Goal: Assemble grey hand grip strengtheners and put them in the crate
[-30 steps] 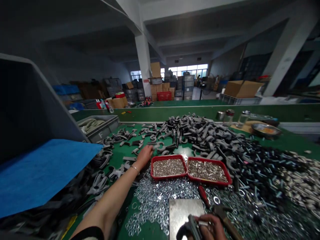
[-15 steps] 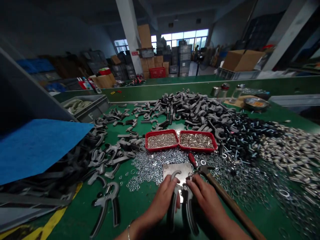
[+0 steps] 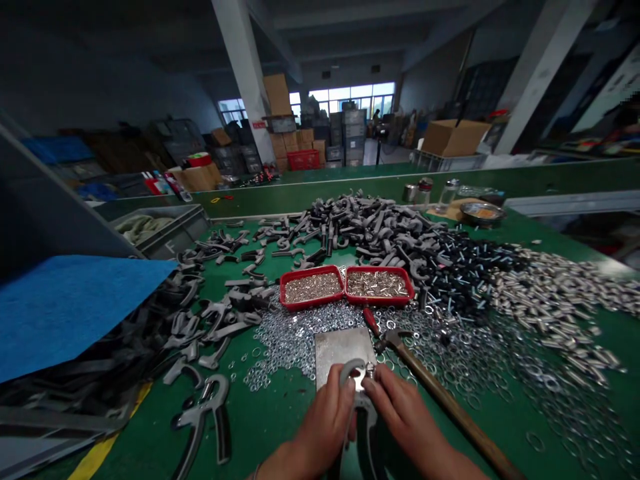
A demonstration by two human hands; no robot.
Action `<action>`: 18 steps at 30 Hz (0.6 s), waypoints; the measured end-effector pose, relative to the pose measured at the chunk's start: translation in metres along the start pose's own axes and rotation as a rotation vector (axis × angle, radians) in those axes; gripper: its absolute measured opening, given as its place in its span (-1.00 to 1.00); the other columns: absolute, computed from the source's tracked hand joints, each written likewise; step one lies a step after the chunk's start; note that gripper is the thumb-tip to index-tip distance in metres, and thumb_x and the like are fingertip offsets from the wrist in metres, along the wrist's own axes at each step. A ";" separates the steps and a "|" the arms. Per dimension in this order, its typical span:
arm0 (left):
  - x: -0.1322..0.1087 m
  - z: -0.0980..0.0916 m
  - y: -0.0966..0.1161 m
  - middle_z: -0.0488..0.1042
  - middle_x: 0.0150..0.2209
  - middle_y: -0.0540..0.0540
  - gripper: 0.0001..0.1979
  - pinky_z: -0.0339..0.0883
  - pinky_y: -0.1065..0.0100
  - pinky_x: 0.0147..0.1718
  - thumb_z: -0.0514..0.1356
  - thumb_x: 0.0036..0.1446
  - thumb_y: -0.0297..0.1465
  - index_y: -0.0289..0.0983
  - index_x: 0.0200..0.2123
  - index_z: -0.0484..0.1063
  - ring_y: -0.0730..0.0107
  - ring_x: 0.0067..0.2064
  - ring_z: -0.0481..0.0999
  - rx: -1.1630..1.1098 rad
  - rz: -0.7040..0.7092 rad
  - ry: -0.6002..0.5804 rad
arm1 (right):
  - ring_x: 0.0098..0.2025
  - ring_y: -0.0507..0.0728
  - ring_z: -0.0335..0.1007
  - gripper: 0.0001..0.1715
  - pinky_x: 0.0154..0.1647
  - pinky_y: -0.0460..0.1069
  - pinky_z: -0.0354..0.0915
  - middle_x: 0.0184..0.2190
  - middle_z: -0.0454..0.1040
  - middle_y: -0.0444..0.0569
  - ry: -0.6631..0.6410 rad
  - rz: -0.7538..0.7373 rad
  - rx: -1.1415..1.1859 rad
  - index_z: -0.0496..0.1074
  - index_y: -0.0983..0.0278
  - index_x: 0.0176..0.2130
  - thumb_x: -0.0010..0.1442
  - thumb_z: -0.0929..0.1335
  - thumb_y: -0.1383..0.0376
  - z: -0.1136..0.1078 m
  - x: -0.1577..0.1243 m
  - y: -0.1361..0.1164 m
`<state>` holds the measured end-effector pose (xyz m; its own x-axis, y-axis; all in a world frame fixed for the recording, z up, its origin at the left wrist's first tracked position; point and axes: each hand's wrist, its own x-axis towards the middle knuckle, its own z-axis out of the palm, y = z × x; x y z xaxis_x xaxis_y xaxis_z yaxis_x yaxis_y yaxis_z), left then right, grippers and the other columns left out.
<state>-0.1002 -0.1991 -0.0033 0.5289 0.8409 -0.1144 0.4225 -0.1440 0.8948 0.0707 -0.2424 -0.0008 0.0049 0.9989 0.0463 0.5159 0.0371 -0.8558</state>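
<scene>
Between my hands is a hand grip strengthener (image 3: 364, 407) with a grey hooked top and dark-lined handles. My left hand (image 3: 325, 420) is closed round its left side, below the hook. At the right of the hook, my right hand (image 3: 403, 407) pinches the part by a small metal spring (image 3: 370, 369). The lower handles are partly hidden between my hands. Just beyond lies a flat metal plate (image 3: 337, 347). A similar assembled grip strengthener (image 3: 217, 403) rests on the green table to the left.
A hammer (image 3: 450, 400) lies right of my hands, near a red-handled tool (image 3: 371, 321). Two red trays (image 3: 313, 305) hold small metal pieces. Washers and nuts (image 3: 295, 347) are scattered around. Grey handle parts (image 3: 385, 227) are heaped behind, with metal cylinders (image 3: 555, 300) at right.
The grip strengthener's two handles have come closer together, and my hands have drawn in around its top. The camera view has shifted slightly.
</scene>
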 end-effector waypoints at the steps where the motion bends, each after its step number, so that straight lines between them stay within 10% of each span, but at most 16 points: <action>1: -0.001 -0.003 -0.002 0.54 -0.26 -0.16 -0.56 0.39 0.23 -0.17 -0.20 0.41 -0.12 -0.26 0.07 0.24 0.21 -0.24 0.56 0.035 0.011 -0.034 | -0.34 0.16 0.47 -0.71 -0.32 -0.01 0.28 -0.38 0.51 -0.04 -0.026 0.009 0.000 0.27 0.17 -0.28 0.40 0.15 0.10 -0.001 -0.002 -0.002; 12: -0.009 -0.033 0.020 0.60 -0.18 -0.17 -0.40 0.43 0.27 -0.26 0.26 0.08 -0.07 -0.22 0.13 0.27 0.08 -0.21 0.62 0.315 0.087 -0.479 | -0.07 0.19 0.51 -0.62 -0.05 0.04 0.38 -0.07 0.57 0.07 -0.298 0.063 0.118 0.38 0.19 0.05 0.37 0.18 0.11 0.003 -0.029 -0.016; 18: 0.052 -0.046 0.005 0.60 -0.18 -0.23 -0.49 0.38 0.29 -0.33 0.14 0.24 -0.07 -0.26 0.13 0.32 0.06 -0.21 0.62 0.568 0.185 -0.396 | -0.21 0.13 0.53 -0.65 -0.18 -0.03 0.38 -0.22 0.60 0.00 -0.178 -0.002 -0.292 0.45 0.27 -0.06 0.39 0.24 0.11 -0.020 0.042 0.013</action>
<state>-0.1040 -0.1319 0.0146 0.8109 0.5397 -0.2264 0.5608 -0.6059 0.5643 0.0948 -0.2009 0.0008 -0.1325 0.9891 -0.0647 0.7391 0.0551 -0.6714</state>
